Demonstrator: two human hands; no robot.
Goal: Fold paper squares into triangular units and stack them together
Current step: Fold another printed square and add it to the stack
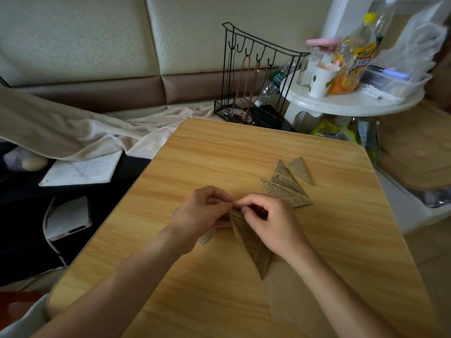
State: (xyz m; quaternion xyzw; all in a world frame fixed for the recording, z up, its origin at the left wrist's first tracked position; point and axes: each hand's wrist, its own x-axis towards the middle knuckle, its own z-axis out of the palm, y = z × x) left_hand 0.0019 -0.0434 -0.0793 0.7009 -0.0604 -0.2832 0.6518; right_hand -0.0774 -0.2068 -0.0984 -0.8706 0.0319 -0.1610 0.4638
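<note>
At nine o'clock of the wooden table [244, 152], an open notebook [83, 170] lies on the dark surface, out of the work. The left hand [202, 211] pinches the top of the paper unit being folded [251, 242], its fingers curled on the edge, likely steadying it; printed paper squares [207, 236] lie under that wrist, ready to take. The right hand [271, 220] pinches the same top point, fingertips meeting the left's, probably to sharpen a crease. The unit's tip points toward six o'clock. At two o'clock, well apart, finished triangular units [286, 182] overlap in a loose pile, awaiting stacking.
</note>
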